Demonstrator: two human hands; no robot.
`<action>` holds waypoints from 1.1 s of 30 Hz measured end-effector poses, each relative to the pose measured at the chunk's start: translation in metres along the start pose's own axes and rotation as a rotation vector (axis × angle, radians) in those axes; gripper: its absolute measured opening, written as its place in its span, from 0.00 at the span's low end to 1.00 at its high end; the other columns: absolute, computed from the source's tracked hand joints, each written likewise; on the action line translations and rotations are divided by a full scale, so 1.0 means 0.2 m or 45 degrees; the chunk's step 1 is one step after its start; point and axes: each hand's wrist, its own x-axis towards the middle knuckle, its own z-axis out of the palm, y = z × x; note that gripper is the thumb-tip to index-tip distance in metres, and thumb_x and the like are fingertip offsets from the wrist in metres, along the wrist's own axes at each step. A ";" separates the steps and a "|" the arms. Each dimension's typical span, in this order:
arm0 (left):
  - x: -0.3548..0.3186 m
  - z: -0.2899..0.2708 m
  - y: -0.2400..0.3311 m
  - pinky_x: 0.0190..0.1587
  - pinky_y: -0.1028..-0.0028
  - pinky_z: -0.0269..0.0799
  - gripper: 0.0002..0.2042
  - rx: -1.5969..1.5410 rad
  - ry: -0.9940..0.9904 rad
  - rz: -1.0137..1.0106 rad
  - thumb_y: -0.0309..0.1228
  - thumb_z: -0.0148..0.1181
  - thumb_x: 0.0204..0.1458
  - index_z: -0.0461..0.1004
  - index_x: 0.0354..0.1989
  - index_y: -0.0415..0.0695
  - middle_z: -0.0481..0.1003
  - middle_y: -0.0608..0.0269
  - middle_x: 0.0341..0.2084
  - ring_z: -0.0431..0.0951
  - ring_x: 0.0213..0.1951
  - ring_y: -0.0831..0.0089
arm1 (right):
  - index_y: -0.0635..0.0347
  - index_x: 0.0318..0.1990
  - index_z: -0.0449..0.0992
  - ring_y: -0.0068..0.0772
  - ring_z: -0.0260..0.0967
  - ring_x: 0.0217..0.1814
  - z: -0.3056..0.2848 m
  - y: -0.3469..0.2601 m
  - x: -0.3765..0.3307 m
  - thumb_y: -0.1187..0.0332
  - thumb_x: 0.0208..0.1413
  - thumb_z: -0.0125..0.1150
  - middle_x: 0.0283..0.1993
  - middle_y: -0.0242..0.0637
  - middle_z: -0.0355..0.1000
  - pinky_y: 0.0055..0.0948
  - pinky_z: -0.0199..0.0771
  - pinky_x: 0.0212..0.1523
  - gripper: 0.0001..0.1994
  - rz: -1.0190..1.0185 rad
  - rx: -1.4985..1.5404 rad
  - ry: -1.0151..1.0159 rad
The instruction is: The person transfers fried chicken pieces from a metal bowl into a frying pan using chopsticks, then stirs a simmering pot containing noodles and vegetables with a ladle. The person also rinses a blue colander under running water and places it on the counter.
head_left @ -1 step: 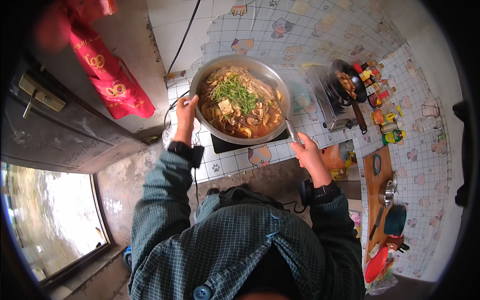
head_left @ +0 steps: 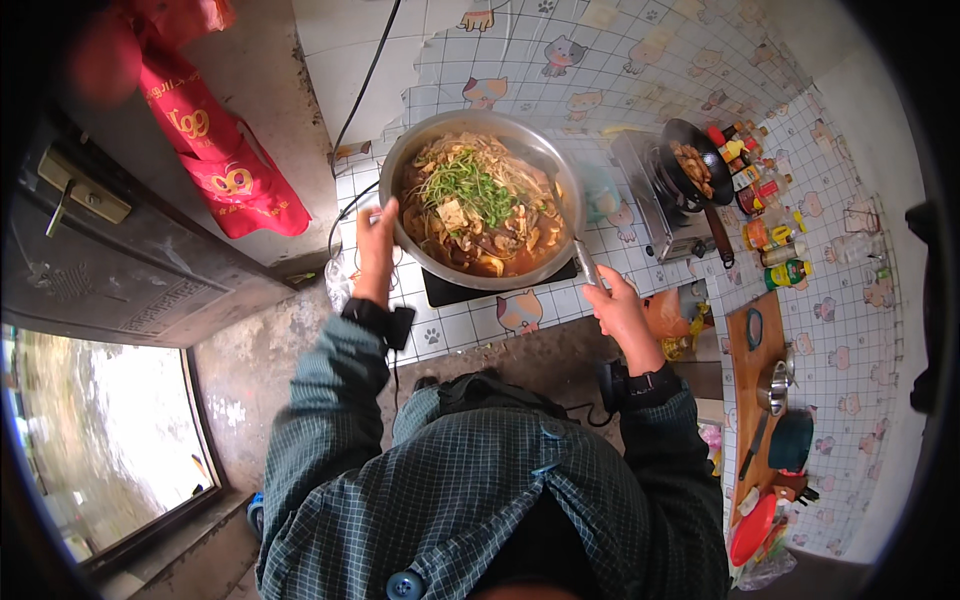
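Note:
A wide steel pan [head_left: 400, 165] full of brown stew with noodles, pale tofu pieces and chopped green herbs sits over a black cooktop [head_left: 450, 292] on the tiled counter. My left hand [head_left: 376, 238] grips the pan's left rim. My right hand [head_left: 618, 305] is closed around the pan's metal handle [head_left: 586, 266] on the right side. Both forearms wear dark checked sleeves and black wrist bands.
A black wok [head_left: 690, 160] with food stands on a small gas stove [head_left: 655, 215] to the right. Beside it are several sauce bottles [head_left: 765, 200]. A wooden cutting board [head_left: 750, 385] with a knife lies further right. A red cloth [head_left: 225, 160] hangs at the left, above a window [head_left: 100, 440].

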 end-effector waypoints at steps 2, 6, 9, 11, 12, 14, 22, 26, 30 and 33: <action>-0.22 0.01 -0.15 0.18 0.78 0.65 0.18 -0.311 -0.043 -0.153 0.43 0.63 0.49 0.62 0.30 0.44 0.69 0.64 0.20 0.69 0.18 0.78 | 0.57 0.58 0.64 0.18 0.59 0.17 -0.02 0.01 0.01 0.62 0.52 0.58 0.22 0.28 0.64 0.23 0.60 0.14 0.25 0.012 0.031 0.022; -0.70 0.22 -0.11 0.36 0.65 0.78 0.14 -0.528 -0.295 -0.561 0.36 0.60 0.52 0.61 0.34 0.44 0.72 0.59 0.25 0.78 0.28 0.65 | 0.59 0.58 0.64 0.18 0.59 0.18 -0.03 0.03 0.04 0.63 0.52 0.58 0.21 0.28 0.64 0.22 0.60 0.13 0.25 -0.023 0.074 0.025; -0.73 0.33 -0.04 0.32 0.67 0.79 0.13 -0.689 -0.317 -0.402 0.25 0.54 0.53 0.62 0.46 0.39 0.73 0.51 0.35 0.77 0.28 0.63 | 0.58 0.56 0.66 0.16 0.53 0.12 -0.01 0.02 0.08 0.66 0.54 0.58 0.18 0.26 0.60 0.19 0.54 0.10 0.22 -0.038 0.066 0.073; -0.72 0.34 -0.01 0.30 0.67 0.79 0.14 -0.668 -0.320 -0.404 0.21 0.52 0.51 0.61 0.46 0.38 0.73 0.50 0.35 0.77 0.27 0.62 | 0.58 0.56 0.66 0.16 0.52 0.12 0.00 0.02 0.11 0.66 0.54 0.58 0.19 0.26 0.60 0.19 0.54 0.10 0.22 -0.022 0.073 0.067; -0.72 0.35 0.01 0.29 0.68 0.79 0.14 -0.657 -0.324 -0.406 0.19 0.50 0.50 0.61 0.46 0.37 0.72 0.50 0.35 0.77 0.27 0.61 | 0.58 0.57 0.65 0.16 0.52 0.12 0.00 0.02 0.12 0.66 0.54 0.58 0.19 0.26 0.60 0.19 0.54 0.10 0.22 -0.012 0.077 0.067; -0.70 0.33 0.00 0.26 0.68 0.79 0.15 -0.612 -0.292 -0.418 0.16 0.49 0.47 0.60 0.45 0.36 0.72 0.49 0.34 0.77 0.25 0.61 | 0.58 0.58 0.64 0.18 0.57 0.18 0.00 0.00 0.11 0.64 0.53 0.58 0.23 0.28 0.63 0.21 0.58 0.13 0.24 -0.017 0.058 -0.005; -0.47 0.10 0.04 0.19 0.66 0.77 0.06 -0.288 -0.376 -0.487 0.17 0.50 0.43 0.68 0.29 0.25 0.72 0.43 0.19 0.74 0.15 0.57 | 0.59 0.58 0.64 0.17 0.57 0.19 -0.01 0.01 0.01 0.65 0.54 0.58 0.23 0.27 0.62 0.20 0.57 0.13 0.24 0.007 0.067 -0.091; -0.23 -0.02 0.06 0.17 0.64 0.77 0.06 -0.164 -0.489 -0.497 0.17 0.50 0.41 0.67 0.26 0.24 0.71 0.44 0.17 0.73 0.13 0.55 | 0.59 0.57 0.65 0.14 0.53 0.14 -0.02 0.00 -0.03 0.68 0.55 0.57 0.19 0.25 0.60 0.18 0.54 0.11 0.22 -0.024 0.137 -0.067; -0.09 -0.04 0.09 0.15 0.69 0.73 0.14 -0.175 -0.505 -0.457 0.18 0.51 0.39 0.63 0.38 0.30 0.69 0.51 0.21 0.70 0.13 0.61 | 0.59 0.57 0.66 0.14 0.51 0.12 -0.04 0.01 -0.03 0.69 0.55 0.57 0.18 0.25 0.59 0.18 0.52 0.10 0.21 -0.031 0.176 -0.010; -0.06 -0.03 0.09 0.15 0.70 0.72 0.14 -0.197 -0.488 -0.407 0.19 0.51 0.39 0.64 0.37 0.30 0.69 0.53 0.21 0.69 0.13 0.64 | 0.59 0.57 0.65 0.15 0.57 0.18 -0.08 0.01 -0.04 0.67 0.53 0.58 0.22 0.26 0.61 0.19 0.57 0.12 0.23 -0.020 0.156 -0.012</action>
